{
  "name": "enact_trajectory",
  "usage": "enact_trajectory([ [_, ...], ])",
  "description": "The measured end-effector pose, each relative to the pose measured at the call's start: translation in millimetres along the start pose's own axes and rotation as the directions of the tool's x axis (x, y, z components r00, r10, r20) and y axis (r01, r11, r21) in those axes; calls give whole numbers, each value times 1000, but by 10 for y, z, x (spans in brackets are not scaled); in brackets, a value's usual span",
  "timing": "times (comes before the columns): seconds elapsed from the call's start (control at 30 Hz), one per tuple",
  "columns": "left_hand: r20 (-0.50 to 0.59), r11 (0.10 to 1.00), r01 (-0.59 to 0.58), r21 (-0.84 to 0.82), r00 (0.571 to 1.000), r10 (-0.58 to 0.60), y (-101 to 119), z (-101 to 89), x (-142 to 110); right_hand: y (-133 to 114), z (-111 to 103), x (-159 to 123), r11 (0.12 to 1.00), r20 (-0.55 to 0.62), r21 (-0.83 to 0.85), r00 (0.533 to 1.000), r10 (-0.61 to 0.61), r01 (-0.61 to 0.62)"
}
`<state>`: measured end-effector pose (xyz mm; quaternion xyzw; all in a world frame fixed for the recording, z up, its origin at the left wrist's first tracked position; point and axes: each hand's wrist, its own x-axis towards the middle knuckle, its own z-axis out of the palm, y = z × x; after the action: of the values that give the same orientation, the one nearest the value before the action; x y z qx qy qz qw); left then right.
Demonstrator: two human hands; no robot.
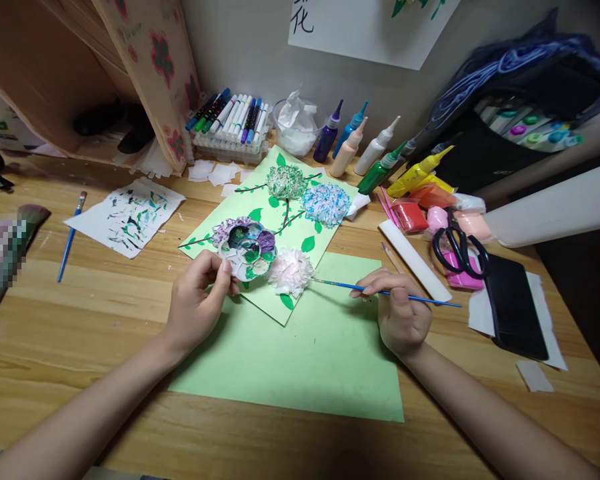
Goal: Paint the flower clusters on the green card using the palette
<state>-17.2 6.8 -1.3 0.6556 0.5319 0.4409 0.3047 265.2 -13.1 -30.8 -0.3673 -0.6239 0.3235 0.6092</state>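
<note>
My left hand [197,303] pinches the rim of a round flower-shaped paint palette [247,250] holding purple, green and white paint. My right hand [397,310] grips a thin blue paintbrush [430,301] whose tip points left at a pale pink paper flower [293,272]. That flower sits on a light green card [270,307] with a green-white paper flower [286,180], a blue-white one [326,203], painted stems and leaves. A larger green sheet [310,353] lies under my hands.
Paint bottles [375,157] line the back beside a tray of markers [230,123] and a bowl of tissue [296,123]. Scissors [459,250], clay packs [420,210], a black case [515,307], a paint-smeared paper [127,217] and a spare brush [70,237] lie around.
</note>
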Motion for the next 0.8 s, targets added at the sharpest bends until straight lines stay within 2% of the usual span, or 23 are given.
enact_trajectory([
  [0.17, 4, 1000, 9, -3, 1000, -9, -9, 8, 1, -7, 6, 2, 999, -19, 21, 999, 44, -44],
  [0.67, 9, 1000, 27, -2, 1000, -27, -32, 7, -8, -1, -6, 0, 999, -59, 7, 997, 41, -41],
  [0.8, 14, 1000, 17, -3, 1000, -17, -21, 22, -5, -11, -14, -18, 999, -8, 7, 999, 40, -39],
])
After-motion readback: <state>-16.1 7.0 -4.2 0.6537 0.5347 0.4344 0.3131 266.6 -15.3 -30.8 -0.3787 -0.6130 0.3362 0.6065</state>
